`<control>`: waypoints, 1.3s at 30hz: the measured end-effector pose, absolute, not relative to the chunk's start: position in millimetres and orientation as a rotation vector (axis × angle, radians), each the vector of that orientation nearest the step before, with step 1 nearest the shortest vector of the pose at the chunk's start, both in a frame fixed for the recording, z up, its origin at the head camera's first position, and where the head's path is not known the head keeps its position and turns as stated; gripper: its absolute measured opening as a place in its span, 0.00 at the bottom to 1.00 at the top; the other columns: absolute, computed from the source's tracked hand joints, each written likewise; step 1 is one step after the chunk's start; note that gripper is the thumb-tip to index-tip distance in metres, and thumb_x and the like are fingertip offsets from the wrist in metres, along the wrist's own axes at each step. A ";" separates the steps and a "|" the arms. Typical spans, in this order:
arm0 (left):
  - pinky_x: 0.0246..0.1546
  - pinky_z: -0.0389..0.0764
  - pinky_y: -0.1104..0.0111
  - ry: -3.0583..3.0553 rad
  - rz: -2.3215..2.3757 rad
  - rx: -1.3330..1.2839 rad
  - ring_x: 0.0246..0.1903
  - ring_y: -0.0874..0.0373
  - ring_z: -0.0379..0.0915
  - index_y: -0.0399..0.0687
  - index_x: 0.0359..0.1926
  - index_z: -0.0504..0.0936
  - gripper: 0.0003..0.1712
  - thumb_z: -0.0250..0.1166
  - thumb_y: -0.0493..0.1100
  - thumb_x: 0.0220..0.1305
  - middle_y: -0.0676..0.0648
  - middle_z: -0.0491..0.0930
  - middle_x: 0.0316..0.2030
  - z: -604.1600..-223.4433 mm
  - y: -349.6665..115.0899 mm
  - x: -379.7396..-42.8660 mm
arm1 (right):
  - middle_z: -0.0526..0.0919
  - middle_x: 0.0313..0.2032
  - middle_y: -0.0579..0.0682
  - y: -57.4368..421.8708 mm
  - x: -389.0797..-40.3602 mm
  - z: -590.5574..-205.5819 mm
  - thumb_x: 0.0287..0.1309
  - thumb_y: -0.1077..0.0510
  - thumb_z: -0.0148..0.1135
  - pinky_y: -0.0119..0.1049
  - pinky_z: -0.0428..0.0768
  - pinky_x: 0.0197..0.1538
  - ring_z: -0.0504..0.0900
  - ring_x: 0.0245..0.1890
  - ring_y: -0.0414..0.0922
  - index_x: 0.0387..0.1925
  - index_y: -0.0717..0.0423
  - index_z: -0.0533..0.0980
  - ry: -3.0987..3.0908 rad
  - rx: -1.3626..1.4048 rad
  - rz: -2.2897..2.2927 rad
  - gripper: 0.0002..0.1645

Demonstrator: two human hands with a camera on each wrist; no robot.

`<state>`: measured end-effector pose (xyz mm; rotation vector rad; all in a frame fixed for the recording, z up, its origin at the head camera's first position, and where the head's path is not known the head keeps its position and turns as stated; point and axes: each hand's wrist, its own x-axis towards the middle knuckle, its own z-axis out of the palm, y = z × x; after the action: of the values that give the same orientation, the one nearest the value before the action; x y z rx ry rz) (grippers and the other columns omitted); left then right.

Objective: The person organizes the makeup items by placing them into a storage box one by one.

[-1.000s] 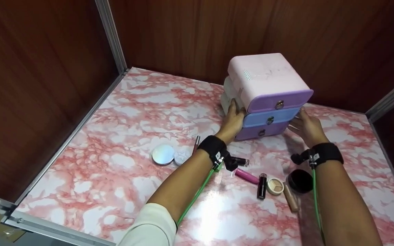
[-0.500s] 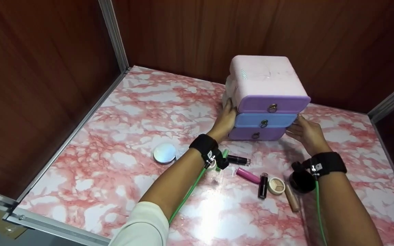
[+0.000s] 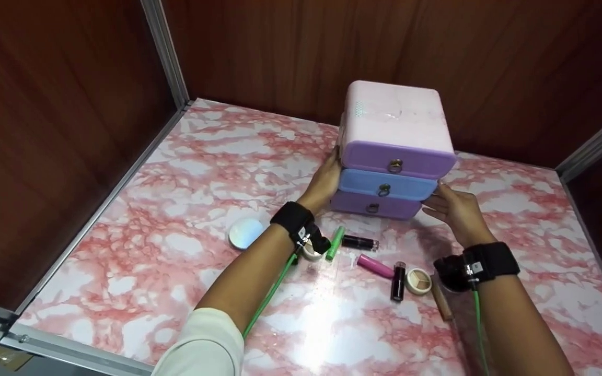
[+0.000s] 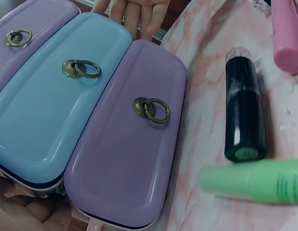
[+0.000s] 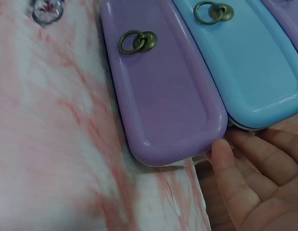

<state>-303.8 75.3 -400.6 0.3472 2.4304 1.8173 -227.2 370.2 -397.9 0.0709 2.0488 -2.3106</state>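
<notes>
Crosswise, long drawer fronts (image 3: 405,187) face the person (image 3: 241,284); right fingers (image 5: 264,153) extended, left fingers (image 4: 39,209) unclear.

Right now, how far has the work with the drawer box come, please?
Looks done: the drawer box looks upright, and its three drawers appear closed. In hand: the left hand and right hand are at its opposite sides, seemingly to steady or place it. To do, perhaps: letting it go, then handling the green tube, pink tube and other cosmetics on the table in front.
</notes>
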 end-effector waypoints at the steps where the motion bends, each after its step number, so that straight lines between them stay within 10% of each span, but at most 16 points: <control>1: 0.71 0.42 0.62 2.406 1.838 0.340 0.73 0.57 0.34 0.59 0.77 0.45 0.30 0.33 0.56 0.78 0.53 0.42 0.75 -400.6 73.1 -304.7 | 0.85 0.44 0.54 367.7 -226.3 -398.0 0.68 0.46 0.56 0.43 0.77 0.54 0.83 0.49 0.48 0.62 0.68 0.70 2.058 0.073 -2.309 0.33; 13: 0.66 0.55 0.69 2.174 2.026 0.380 0.68 0.62 0.53 0.57 0.75 0.58 0.29 0.42 0.56 0.78 0.54 0.59 0.71 -402.7 33.5 -311.4 | 0.86 0.42 0.53 336.8 -224.0 -397.2 0.67 0.46 0.58 0.44 0.78 0.53 0.84 0.46 0.48 0.57 0.73 0.73 2.187 0.048 -2.209 0.33; 31: 0.67 0.49 0.75 2.306 1.888 0.534 0.71 0.61 0.46 0.51 0.75 0.54 0.30 0.40 0.53 0.79 0.52 0.53 0.73 -406.9 40.6 -312.2 | 0.85 0.44 0.56 342.5 -215.3 -395.3 0.68 0.44 0.57 0.42 0.78 0.52 0.84 0.46 0.45 0.59 0.76 0.68 2.268 0.100 -2.215 0.38; 39: 0.66 0.51 0.77 2.188 2.048 0.505 0.70 0.62 0.48 0.45 0.74 0.56 0.28 0.41 0.49 0.79 0.47 0.55 0.73 -412.4 42.0 -302.7 | 0.71 0.62 0.64 340.5 -200.2 -394.5 0.71 0.39 0.48 0.49 0.70 0.62 0.72 0.61 0.56 0.67 0.68 0.64 2.530 0.074 -1.985 0.40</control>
<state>-302.7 42.0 -412.4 0.5050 2.1875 2.0476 -200.2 340.5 -394.5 0.0745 2.5301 -1.9845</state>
